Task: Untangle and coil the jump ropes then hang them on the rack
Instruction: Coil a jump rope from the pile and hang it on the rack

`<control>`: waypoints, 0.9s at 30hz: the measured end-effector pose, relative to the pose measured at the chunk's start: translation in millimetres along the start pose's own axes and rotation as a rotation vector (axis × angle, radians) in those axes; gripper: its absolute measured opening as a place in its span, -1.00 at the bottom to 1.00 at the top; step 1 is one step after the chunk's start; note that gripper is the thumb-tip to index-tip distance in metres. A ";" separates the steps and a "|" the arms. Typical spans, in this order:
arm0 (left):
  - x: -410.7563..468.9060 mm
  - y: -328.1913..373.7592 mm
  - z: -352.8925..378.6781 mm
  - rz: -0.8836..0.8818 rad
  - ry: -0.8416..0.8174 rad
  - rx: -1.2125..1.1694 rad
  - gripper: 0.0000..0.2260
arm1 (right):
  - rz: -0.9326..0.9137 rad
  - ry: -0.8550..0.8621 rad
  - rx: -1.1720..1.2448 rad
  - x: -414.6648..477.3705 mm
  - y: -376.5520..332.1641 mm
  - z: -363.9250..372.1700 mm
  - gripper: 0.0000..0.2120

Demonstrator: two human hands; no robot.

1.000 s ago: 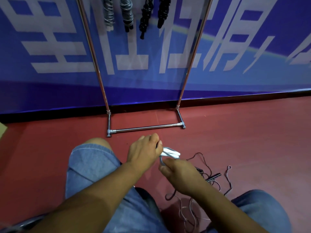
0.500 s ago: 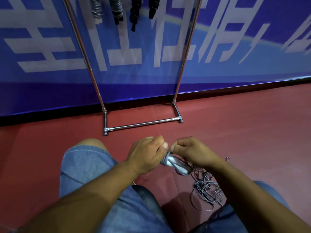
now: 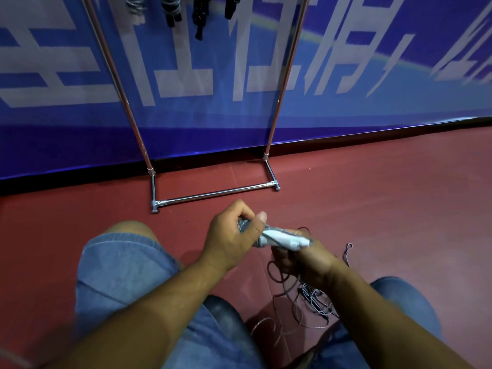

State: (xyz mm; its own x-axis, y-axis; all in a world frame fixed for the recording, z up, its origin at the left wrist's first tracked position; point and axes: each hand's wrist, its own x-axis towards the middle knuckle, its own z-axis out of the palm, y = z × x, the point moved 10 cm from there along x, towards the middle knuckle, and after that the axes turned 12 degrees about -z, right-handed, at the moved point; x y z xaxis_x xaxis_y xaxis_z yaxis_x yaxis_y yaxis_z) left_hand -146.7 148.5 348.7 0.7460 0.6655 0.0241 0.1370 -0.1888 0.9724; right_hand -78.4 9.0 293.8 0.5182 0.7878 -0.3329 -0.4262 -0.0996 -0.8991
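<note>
My left hand [image 3: 234, 238] grips the grey end of a pair of white-and-grey jump rope handles [image 3: 282, 237], thumb on top. My right hand [image 3: 306, 258] is curled under the white end of the handles and holds thin rope strands there. A tangle of thin grey and dark rope [image 3: 306, 302] trails from my right hand down to the red floor between my knees. The chrome rack [image 3: 213, 193] stands against the wall ahead, and several coiled ropes [image 3: 173, 9] hang at its top.
A blue banner wall [image 3: 346, 75] closes off the far side. The rack's base bar lies on the red floor [image 3: 386, 209] just beyond my hands. My knees in blue denim shorts [image 3: 125, 262] flank the rope tangle.
My right hand moved from above the handles down to beneath their white end, drawing rope with it. My left hand kept its grip. The view shifted slightly.
</note>
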 end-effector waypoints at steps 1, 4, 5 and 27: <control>3.8 -3.7 -3.7 -0.046 0.038 -0.043 -0.74 | -0.005 0.016 0.006 3.3 5.1 1.1 -0.80; 12.3 -11.5 -12.2 -0.128 0.133 -0.019 -0.71 | -0.073 0.095 -0.041 11.8 9.2 7.9 -0.78; 14.6 -13.4 -14.9 -0.135 0.161 0.035 -0.71 | -0.106 0.136 -0.100 13.2 5.6 10.0 -0.75; 36.0 -15.5 -61.7 0.056 0.389 0.594 -0.56 | -0.341 -0.083 -1.239 17.2 -26.1 80.5 -0.77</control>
State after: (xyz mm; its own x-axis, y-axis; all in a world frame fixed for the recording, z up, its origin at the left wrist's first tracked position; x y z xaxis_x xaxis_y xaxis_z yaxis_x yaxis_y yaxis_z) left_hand -162.1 220.0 348.8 0.4905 0.8319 0.2596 0.5198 -0.5184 0.6790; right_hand -118.1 74.1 334.4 0.3979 0.9157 -0.0566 0.7107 -0.3466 -0.6122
